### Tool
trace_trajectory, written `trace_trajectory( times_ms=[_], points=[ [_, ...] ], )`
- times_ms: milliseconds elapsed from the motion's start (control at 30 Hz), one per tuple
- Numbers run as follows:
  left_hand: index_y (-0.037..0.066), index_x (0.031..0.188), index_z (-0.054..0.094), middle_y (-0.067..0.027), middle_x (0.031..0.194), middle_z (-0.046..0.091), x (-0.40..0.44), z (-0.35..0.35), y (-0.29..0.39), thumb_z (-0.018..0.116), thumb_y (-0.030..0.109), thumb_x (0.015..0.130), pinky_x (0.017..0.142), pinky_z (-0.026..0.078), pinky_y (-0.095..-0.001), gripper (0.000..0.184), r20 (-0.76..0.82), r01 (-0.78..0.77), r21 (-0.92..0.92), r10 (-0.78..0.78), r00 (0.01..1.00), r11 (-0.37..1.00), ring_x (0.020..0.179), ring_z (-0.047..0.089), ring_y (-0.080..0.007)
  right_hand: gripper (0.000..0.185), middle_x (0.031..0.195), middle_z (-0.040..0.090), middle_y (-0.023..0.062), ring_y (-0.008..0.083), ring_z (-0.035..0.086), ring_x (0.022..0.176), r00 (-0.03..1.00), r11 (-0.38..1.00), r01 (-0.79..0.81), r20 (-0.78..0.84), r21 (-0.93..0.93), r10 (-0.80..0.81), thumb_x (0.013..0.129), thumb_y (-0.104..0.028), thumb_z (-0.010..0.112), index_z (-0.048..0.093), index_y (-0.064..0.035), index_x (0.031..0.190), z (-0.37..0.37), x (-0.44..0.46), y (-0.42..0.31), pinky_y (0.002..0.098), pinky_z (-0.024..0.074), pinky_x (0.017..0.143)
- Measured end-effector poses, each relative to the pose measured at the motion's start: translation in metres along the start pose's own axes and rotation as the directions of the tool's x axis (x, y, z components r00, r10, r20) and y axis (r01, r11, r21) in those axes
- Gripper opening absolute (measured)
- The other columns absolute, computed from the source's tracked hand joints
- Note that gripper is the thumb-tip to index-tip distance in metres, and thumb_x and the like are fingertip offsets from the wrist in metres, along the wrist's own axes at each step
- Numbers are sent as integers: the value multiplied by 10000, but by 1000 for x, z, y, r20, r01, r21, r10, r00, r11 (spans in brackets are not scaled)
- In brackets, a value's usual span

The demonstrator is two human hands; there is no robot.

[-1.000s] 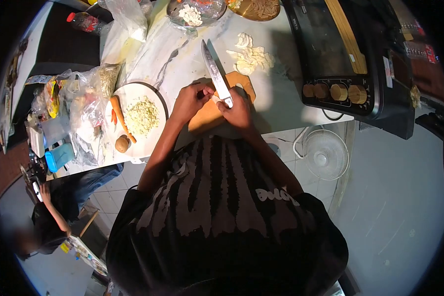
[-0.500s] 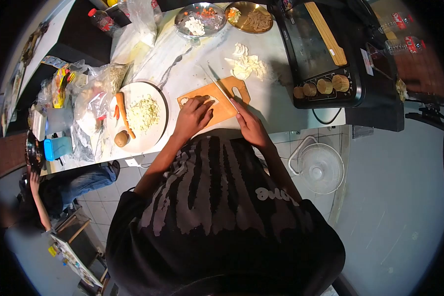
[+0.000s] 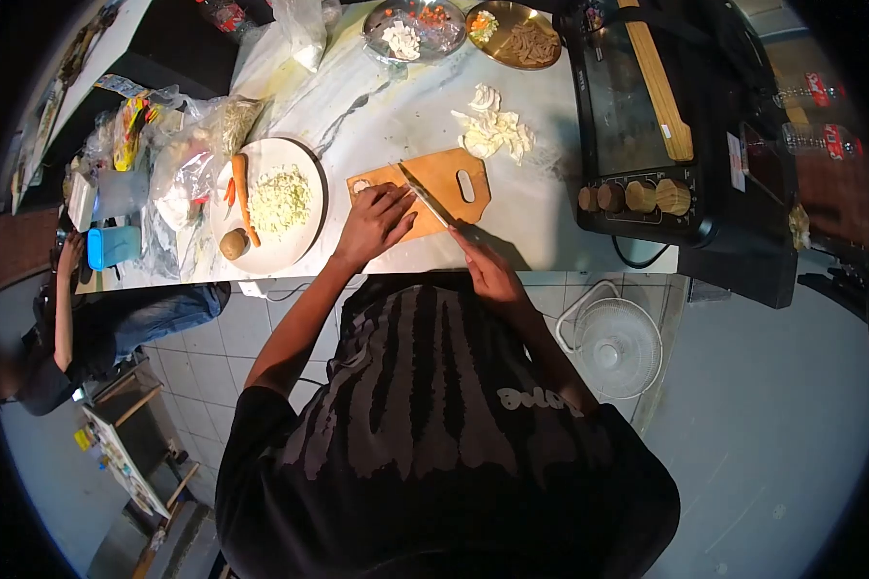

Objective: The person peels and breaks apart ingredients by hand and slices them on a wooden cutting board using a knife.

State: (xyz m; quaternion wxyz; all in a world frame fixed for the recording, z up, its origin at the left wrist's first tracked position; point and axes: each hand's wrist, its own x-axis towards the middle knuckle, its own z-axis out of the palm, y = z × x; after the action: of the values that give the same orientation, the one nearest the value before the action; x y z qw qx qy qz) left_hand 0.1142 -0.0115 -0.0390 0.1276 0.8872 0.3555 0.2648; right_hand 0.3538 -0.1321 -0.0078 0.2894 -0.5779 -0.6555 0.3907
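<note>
My right hand (image 3: 493,273) is closed around the handle of a kitchen knife (image 3: 425,193). Its blade slants across the wooden cutting board (image 3: 439,166), close beside the fingers of my left hand (image 3: 377,222). Those fingers are bent and pressed down on the board; what lies under them is mostly hidden. A small pale piece of food (image 3: 360,184) shows just past the left fingertips. Behind the board lies a loose heap of pale leafy pieces (image 3: 494,130). To the left, a white plate (image 3: 299,157) holds chopped pale vegetable (image 3: 278,200), a carrot (image 3: 240,179), red chillies and a brown round vegetable (image 3: 233,244).
A black oven (image 3: 637,125) with wooden knobs stands at the right. Two metal plates of cut food, one a steel plate (image 3: 369,39), are at the back. Plastic bags (image 3: 179,164) and a blue container (image 3: 113,247) crowd the left. Another person's arm (image 3: 64,299) is at far left.
The view has shifted slightly. My right hand has brought the knife blade lower and nearer my left fingers, over the board. My left hand stays pressed on the board.
</note>
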Motion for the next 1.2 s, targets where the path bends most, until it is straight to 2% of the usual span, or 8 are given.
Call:
trace_trajectory(
  times_ms=[300,367,600,667,800,967,1067,1200],
  points=[
    [57,1196,682,-84,1235,658,3,-3,5,695,203,885,974,461,-411,343,56,28,48,-31,998,998,1128,577,-281,643,1056,565,273,473,594,944,998,998,-39,56,-55,42,936,6,490,408,-249,1521,-4,-2,2,506,503,811],
    [61,1204,678,-84,1240,656,3,-2,6,692,203,887,977,460,-411,347,60,30,53,-33,998,998,1132,575,-282,603,924,519,236,439,580,856,1000,996,1,6,-85,0,978,-6,472,411,-262,1521,-5,-1,-2,487,481,749],
    [74,1233,665,-87,1254,647,4,-2,8,679,225,901,990,454,-409,364,91,46,78,-54,994,996,1152,568,-287,614,935,518,227,434,588,841,998,994,-41,47,-97,46,979,-10,476,402,-282,1524,-14,1,-7,490,485,739],
    [76,1240,662,-87,1256,645,4,-3,8,679,229,902,990,454,-411,371,96,47,80,-54,994,996,1149,569,-287,663,1200,545,265,455,606,999,990,991,-80,107,-107,92,941,26,483,386,-263,1531,-18,2,-10,499,511,846],
    [80,1252,659,-88,1261,641,5,-3,9,674,224,905,988,452,-411,376,99,46,97,-55,994,994,1149,569,-288,652,1188,550,261,449,602,1008,990,994,-73,115,-86,82,948,24,477,391,-259,1529,-20,1,-5,501,504,832],
    [86,1263,661,-90,1264,641,5,-4,10,670,221,906,986,451,-414,383,102,44,95,-53,993,995,1142,570,-293,646,973,610,308,474,620,894,993,999,-28,112,-35,32,950,10,477,386,-263,1529,-22,5,9,522,489,767],
    [92,1271,662,-92,1264,643,4,-3,8,666,205,899,985,453,-415,389,97,49,81,-57,994,995,1140,570,-296,652,923,618,321,485,613,780,995,1000,19,97,-19,-17,948,11,479,375,-261,1531,-22,8,14,523,488,701],
    [95,1266,666,-98,1266,644,4,-3,7,658,167,884,993,456,-416,389,103,55,72,-62,993,996,1139,572,-300,659,956,635,301,483,609,734,992,994,106,69,38,-108,940,24,478,366,-239,1534,-19,26,20,516,485,656]
  ],
)
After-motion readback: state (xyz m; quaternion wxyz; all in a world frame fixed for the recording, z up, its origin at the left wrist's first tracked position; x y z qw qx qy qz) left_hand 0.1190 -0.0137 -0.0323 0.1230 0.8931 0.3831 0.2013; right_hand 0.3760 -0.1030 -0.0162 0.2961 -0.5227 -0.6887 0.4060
